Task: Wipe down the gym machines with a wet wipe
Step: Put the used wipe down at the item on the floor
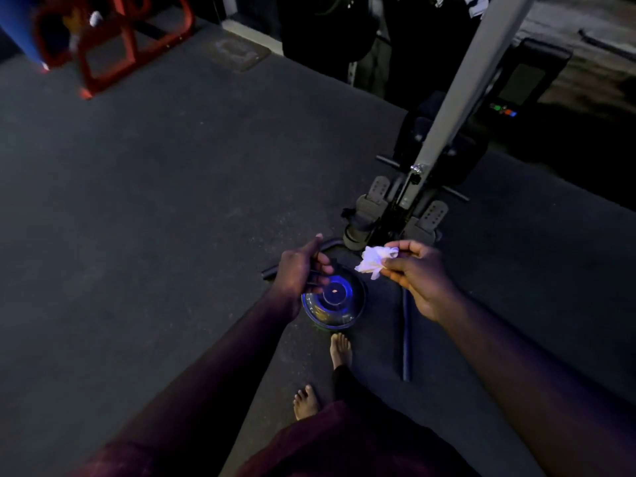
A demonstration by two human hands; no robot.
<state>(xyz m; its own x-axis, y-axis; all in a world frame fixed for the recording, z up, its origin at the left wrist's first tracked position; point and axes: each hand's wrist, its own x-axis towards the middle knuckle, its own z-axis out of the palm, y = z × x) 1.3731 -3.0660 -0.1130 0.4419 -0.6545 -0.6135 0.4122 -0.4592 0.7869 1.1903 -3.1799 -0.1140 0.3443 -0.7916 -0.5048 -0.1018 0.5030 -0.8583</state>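
My right hand (421, 278) pinches a crumpled white wet wipe (375, 258) between thumb and fingertips, held at waist height. To its left, my left hand (296, 270) has its fingers curled round a thin dark handle, just above a round object (339, 304) with a blue glow on the floor. Straight ahead stands a rowing machine with a long grey rail (464, 91) tilted upward and two grey footrests (377, 191) at its base. The wipe is apart from the machine, a short way in front of the footrests.
The room is dim with dark rubber flooring. A curved black bar (330, 244) and a straight blue bar (407, 339) lie on the floor by my bare feet (340, 349). A red metal frame (110, 46) stands at the far left, dark equipment at the back.
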